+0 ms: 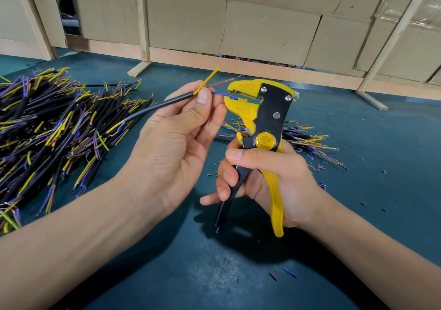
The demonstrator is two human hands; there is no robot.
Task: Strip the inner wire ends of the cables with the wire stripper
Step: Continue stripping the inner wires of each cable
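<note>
The left hand (176,140) pinches a black sheathed cable (152,108), its blue inner wire (224,94) between the jaws of the yellow-and-black wire stripper (265,121), whose handles the right hand (269,181) grips.

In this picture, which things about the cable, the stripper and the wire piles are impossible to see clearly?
Head view only:
- Blue wire tip: hidden inside the wire stripper head.
- Stripper handles: partly covered by the right hand.
- Held cable: its middle is behind the left hand.
- Left pile of cables: cut off by the frame edge.
- Label on the stripper's pivot: too small to read.
</note>
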